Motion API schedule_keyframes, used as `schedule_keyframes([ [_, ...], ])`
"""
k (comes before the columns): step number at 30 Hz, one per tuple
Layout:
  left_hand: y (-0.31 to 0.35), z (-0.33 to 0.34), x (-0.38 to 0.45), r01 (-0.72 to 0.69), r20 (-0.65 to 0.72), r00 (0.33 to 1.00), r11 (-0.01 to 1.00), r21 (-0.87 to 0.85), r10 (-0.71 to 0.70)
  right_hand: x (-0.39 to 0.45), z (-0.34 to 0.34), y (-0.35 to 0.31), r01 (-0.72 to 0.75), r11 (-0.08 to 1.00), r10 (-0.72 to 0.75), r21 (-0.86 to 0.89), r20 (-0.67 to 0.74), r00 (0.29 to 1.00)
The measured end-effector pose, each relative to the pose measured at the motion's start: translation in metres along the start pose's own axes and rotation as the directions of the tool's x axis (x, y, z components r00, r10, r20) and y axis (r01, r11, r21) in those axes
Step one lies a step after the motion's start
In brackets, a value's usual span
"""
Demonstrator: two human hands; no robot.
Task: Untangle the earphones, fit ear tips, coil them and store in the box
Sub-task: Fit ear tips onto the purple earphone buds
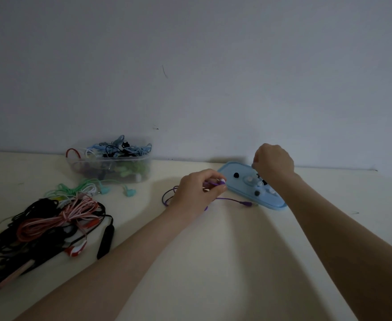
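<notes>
My left hand (197,191) pinches the earbud end of the purple earphones (231,200), whose thin cable loops on the table and ends in a plug near the blue lid. My right hand (272,164) hovers over the far side of the blue lid (231,169), fingers pinched together; whether a tip sits between them is hidden. Several black, white and grey ear tips (236,175) lie on the lid. A clear plastic box (111,164) holding coiled earphones stands at the back left by the wall.
A tangled heap of black, red-and-white striped and other earphones (49,225) lies at the left. Mint-green earphones (90,188) lie in front of the box. The cream table (213,251) meets a pale wall behind.
</notes>
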State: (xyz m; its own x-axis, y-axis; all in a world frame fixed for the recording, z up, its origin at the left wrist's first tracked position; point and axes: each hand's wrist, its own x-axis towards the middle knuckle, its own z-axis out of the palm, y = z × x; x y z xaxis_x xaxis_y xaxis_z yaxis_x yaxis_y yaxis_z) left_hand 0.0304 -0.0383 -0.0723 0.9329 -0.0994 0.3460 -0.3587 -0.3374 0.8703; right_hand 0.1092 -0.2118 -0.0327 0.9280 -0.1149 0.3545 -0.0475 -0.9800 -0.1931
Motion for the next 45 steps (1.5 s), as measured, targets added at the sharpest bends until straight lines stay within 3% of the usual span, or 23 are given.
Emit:
schedule_keyframes([
  [5, 0.001, -0.001, 0.001, -0.071, -0.008, 0.997, 0.997, 0.028, 0.071, 0.004, 0.006, -0.005, -0.028, 0.995, 0.034, -0.100, 0.062, 0.998],
  [9, 0.001, -0.002, 0.002, -0.076, -0.040, 0.996, 0.997, 0.027, 0.077, 0.006, 0.010, -0.002, -0.037, 0.999, 0.037, -0.011, 0.032, 0.999],
  [14, 0.003, -0.002, -0.001, -0.060, -0.041, 0.997, 0.997, 0.049, 0.062, -0.020, -0.006, -0.012, 0.154, 0.929, -0.113, 0.337, -0.138, 0.984],
  [17, 0.001, 0.001, 0.000, -0.150, -0.047, 0.985, 0.965, 0.216, 0.164, -0.055, -0.007, -0.021, 0.301, 0.824, -0.201, 0.480, -0.250, 0.947],
  [20, -0.003, 0.001, 0.003, -0.159, 0.004, 0.985, 0.905, 0.395, 0.171, -0.078, -0.002, -0.024, 0.230, 0.742, -0.128, 0.630, -0.204, 0.971],
  [23, -0.002, 0.002, 0.003, -0.155, -0.017, 0.986, 0.943, 0.296, 0.167, -0.089, 0.003, -0.023, 0.110, 0.595, -0.094, 0.796, -0.068, 0.993],
  [27, 0.012, -0.008, 0.006, 0.036, -0.104, 0.994, 0.996, 0.081, -0.027, -0.091, 0.004, -0.025, 0.050, 0.486, -0.127, 0.873, 0.014, 0.992],
  [30, 0.026, -0.023, 0.012, 0.184, 0.025, 0.982, 0.981, 0.064, -0.186, -0.089, 0.006, -0.026, 0.012, 0.419, -0.172, 0.908, 0.066, 0.983],
  [33, 0.032, -0.036, 0.012, 0.078, 0.231, 0.959, 0.939, 0.334, -0.162, -0.090, 0.008, -0.026, 0.017, 0.432, -0.213, 0.902, 0.084, 0.973],
  [36, 0.026, -0.042, 0.012, -0.032, 0.297, 0.943, 0.846, 0.532, -0.151, -0.090, 0.010, -0.026, 0.048, 0.496, -0.236, 0.867, 0.081, 0.968],
  [38, 0.024, -0.044, 0.012, -0.021, 0.293, 0.939, 0.822, 0.569, -0.178, -0.089, 0.010, -0.026, 0.086, 0.561, -0.241, 0.824, 0.063, 0.969],
  [42, 0.029, -0.047, 0.012, 0.004, 0.205, 0.969, 0.838, 0.546, -0.138, -0.087, 0.011, -0.025, 0.081, 0.587, -0.216, 0.805, 0.059, 0.975],
  [45, 0.030, -0.043, 0.008, -0.045, 0.332, 0.926, 0.824, 0.564, -0.177, -0.088, 0.011, -0.025, 0.065, 0.547, -0.202, 0.835, 0.057, 0.978],
])
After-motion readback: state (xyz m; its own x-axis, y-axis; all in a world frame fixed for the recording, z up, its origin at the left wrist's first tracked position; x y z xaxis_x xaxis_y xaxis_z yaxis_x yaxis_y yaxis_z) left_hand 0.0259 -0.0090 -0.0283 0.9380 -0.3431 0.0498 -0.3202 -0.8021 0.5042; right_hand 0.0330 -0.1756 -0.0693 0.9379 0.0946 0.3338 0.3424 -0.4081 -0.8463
